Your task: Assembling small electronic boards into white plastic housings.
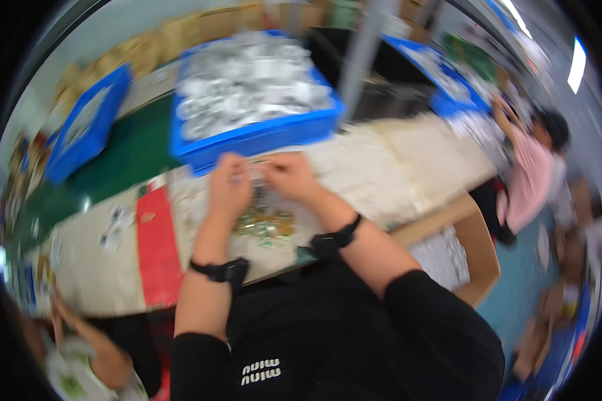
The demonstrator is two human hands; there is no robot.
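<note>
My left hand (232, 186) and my right hand (289, 175) are close together above the worktable, just in front of a blue tray (267, 137) heaped with silvery-white parts (251, 83). Both hands have their fingers pinched. Something small seems to sit between the fingertips, but blur and the fingers hide what it is. Right below my hands lies a loose pile of small green and gold pieces (267, 227), which look like little circuit boards. A black band circles each of my forearms.
An open cardboard box (481, 247) of silvery pieces stands at my right. Beyond the table are a black crate (398, 97) and a grey post (362, 60). A red sheet (159, 247) lies to the left. Co-workers sit at far right (528, 174) and lower left (90, 357).
</note>
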